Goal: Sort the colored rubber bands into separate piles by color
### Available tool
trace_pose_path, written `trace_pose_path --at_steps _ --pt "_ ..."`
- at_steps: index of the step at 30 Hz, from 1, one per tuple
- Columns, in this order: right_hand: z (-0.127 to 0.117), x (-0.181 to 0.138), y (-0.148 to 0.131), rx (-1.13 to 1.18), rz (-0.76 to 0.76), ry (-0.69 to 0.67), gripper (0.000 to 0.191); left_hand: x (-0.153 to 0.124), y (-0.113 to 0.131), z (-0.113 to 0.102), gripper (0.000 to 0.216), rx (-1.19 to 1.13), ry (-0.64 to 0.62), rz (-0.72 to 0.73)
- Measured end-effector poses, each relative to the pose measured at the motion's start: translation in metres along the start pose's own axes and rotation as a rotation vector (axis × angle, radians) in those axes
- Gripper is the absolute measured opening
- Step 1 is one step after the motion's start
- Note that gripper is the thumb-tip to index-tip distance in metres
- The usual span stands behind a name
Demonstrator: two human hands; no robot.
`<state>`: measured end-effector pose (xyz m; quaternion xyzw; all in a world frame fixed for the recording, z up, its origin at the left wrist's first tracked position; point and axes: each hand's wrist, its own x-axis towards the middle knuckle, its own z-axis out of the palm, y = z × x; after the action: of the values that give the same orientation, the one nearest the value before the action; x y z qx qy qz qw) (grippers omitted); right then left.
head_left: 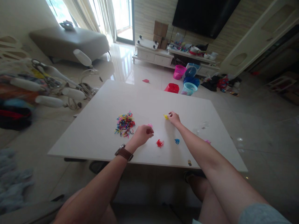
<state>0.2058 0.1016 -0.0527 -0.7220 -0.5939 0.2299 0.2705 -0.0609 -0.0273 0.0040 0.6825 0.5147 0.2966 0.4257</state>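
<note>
Over the white table [93, 130], my left hand [143, 134] hovers to the right of a mixed pile of small coloured plastic pieces [125, 123]. Its fingers are curled together, and whatever they hold is hidden. Farther out, my right hand [174, 118] has its fingertips at a small yellow pile [166, 117], fingers pinched; I cannot make out what is in them. Just beyond my left hand lie some pink pieces [150, 125]. Between my arms are a small red pile [160, 143] and a small blue pile [177, 141]. Each piece's exact kind is too small to tell.
Some clear plastic bits [205, 125] and more pink pieces [207, 141] lie by my right forearm. A small dark-and-yellow item [189, 162] is near the front edge. Baskets, including a light blue one [189, 88], stand beyond the table. A white lamp [51, 101] is at left.
</note>
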Motion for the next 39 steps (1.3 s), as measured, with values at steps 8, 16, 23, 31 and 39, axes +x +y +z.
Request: trace_pose_path --at_steps 8,16,23,31,39 --pt "-0.014 -0.104 -0.034 0.508 -0.194 -0.357 0.029 0.006 0.004 0.012 0.047 -0.716 0.127 -0.241" --pt "-0.022 -0.157 -0.051 0.601 -0.255 -0.278 0.022 0.002 0.014 0.032 0.034 -0.735 0.089 -0.234" --pt "-0.057 -0.099 0.028 0.096 -0.071 0.055 0.011 0.007 0.008 0.023 0.023 -0.43 0.066 -0.194" --pt "-0.063 -0.061 0.087 -0.01 0.093 0.176 0.004 0.016 -0.017 -0.02 0.02 -0.157 0.176 -0.275" --pt "-0.076 -0.09 0.059 0.099 0.043 0.206 0.017 0.012 -0.025 -0.057 0.023 -0.163 0.314 -0.399"
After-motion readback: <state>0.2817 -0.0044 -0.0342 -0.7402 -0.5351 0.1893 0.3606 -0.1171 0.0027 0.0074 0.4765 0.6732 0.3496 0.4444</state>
